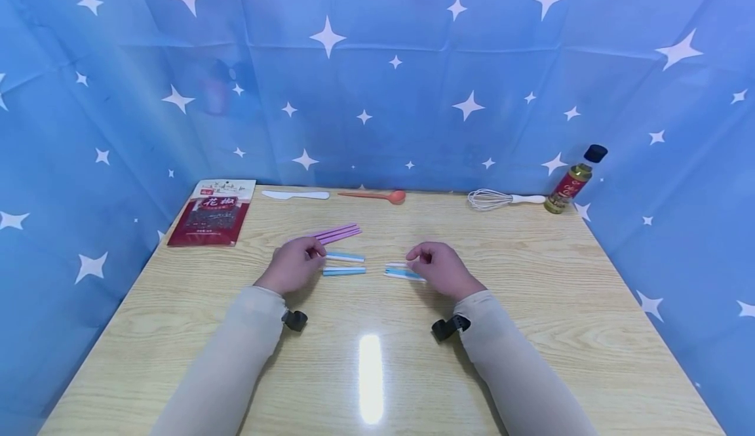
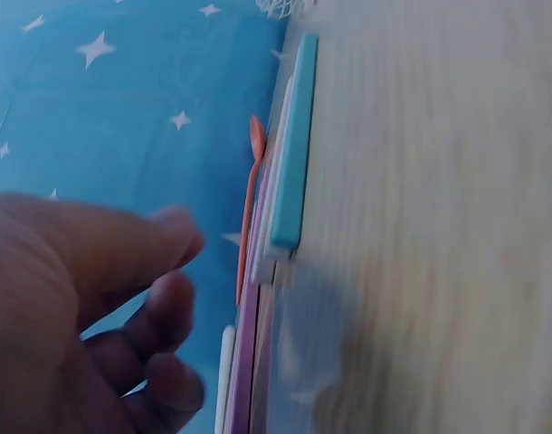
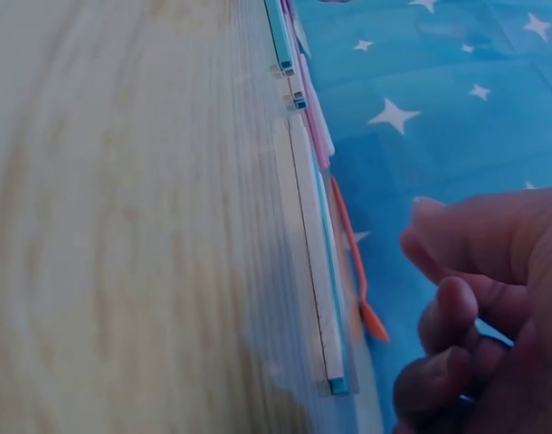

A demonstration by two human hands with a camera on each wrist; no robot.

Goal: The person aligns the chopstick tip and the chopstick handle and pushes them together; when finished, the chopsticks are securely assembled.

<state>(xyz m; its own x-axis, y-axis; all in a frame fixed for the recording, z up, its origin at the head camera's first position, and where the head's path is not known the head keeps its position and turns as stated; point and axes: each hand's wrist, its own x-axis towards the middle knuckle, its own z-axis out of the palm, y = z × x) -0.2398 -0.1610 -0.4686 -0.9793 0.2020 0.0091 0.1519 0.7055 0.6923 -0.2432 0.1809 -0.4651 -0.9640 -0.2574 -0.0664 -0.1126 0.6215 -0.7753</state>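
My left hand (image 1: 297,262) hovers beside two small groups of blue-and-white sticks (image 1: 345,271), its fingers loosely curled and holding nothing. Pink-purple sticks (image 1: 339,232) lie just beyond it, partly hidden by the hand. In the left wrist view a teal stick (image 2: 297,154) lies past the fingertips, apart from them. My right hand (image 1: 441,271) is likewise loosely curled and holds nothing, over the right end of another blue-and-white group (image 1: 404,273). The right wrist view shows that group's white stick (image 3: 312,262) on the table, away from the fingers.
Along the back lie a red spice packet (image 1: 209,216), a white knife (image 1: 295,195), an orange-red spoon (image 1: 395,197) and a whisk (image 1: 492,200). An oil bottle (image 1: 569,187) stands at the back right. A blue star-patterned curtain (image 1: 383,88) surrounds the wooden table (image 1: 330,370).
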